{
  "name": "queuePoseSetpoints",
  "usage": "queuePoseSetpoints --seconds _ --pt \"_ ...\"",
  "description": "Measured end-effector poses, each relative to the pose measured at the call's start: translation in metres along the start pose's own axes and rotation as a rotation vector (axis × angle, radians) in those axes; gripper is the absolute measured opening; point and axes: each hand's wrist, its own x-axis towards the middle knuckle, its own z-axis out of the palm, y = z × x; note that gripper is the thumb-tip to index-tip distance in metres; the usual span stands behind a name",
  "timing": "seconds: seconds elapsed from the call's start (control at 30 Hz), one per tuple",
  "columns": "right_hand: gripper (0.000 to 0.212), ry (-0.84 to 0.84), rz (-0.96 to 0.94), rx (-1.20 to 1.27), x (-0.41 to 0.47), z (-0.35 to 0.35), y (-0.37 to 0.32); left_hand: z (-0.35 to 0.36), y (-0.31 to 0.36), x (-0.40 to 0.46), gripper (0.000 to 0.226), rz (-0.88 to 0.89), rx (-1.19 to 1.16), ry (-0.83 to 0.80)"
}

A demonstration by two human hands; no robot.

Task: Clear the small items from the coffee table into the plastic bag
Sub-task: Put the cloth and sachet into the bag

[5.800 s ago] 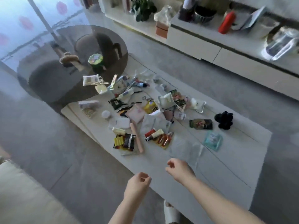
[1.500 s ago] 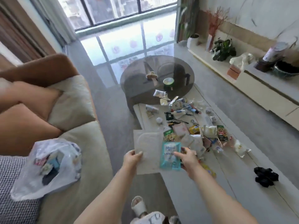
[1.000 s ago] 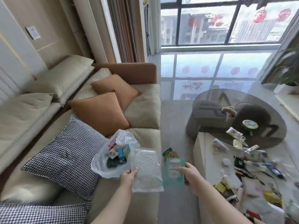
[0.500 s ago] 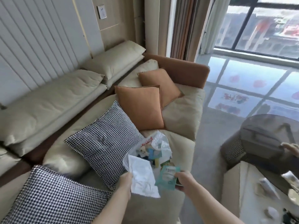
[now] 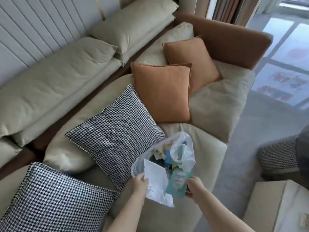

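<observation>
A clear plastic bag (image 5: 182,153) lies open on the sofa seat, with several small items inside. My left hand (image 5: 138,183) grips a flat clear packet (image 5: 156,183) by its left edge, right at the bag's mouth. My right hand (image 5: 194,185) pinches a teal sachet (image 5: 178,184) beside the packet, its top edge over the bag's opening. Only a corner of the white coffee table (image 5: 267,208) shows at the lower right.
The beige sofa (image 5: 217,106) carries two orange cushions (image 5: 162,92) and two houndstooth cushions (image 5: 113,131) close left of the bag. A dark round side table (image 5: 284,156) stands at the right over grey floor.
I have turned further left from the coffee table toward the sofa. Both hands carried the clear packet and teal sachet up to the bag's mouth.
</observation>
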Motion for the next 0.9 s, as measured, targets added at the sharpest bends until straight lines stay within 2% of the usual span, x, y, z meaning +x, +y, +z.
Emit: queuePoseSetpoints --seconds 0.23,0.4,0.47,0.53,0.67,0.8,0.9 --pt "0.033 -0.058 0.018 0.024 0.063 0.020 -0.035 0.026 0.040 0.034 0.033 -0.118 -0.114 0.035" --pt "0.040 -0.152 -0.110 0.070 0.080 0.028 -0.052 0.037 0.044 0.069 0.034 -0.156 -0.313 0.030" --pt "0.048 -0.145 -0.146 0.023 0.082 0.027 -0.052 0.040 0.042 0.072 0.045 -0.157 -0.371 -0.002" --pt "0.046 -0.107 -0.166 -0.030 0.085 0.023 -0.047 0.040 0.039 0.071 0.053 -0.162 -0.394 -0.029" --pt "0.051 -0.066 -0.119 -0.054 0.083 0.015 -0.032 0.035 0.040 0.052 0.048 -0.140 -0.426 -0.061" --pt "0.045 -0.073 -0.126 -0.084 0.062 0.009 -0.019 0.024 0.042 0.026 0.036 -0.054 -0.324 -0.082" --pt "0.043 -0.052 -0.198 -0.169 0.036 0.003 -0.011 0.016 0.035 0.014 0.043 -0.017 -0.148 -0.092"
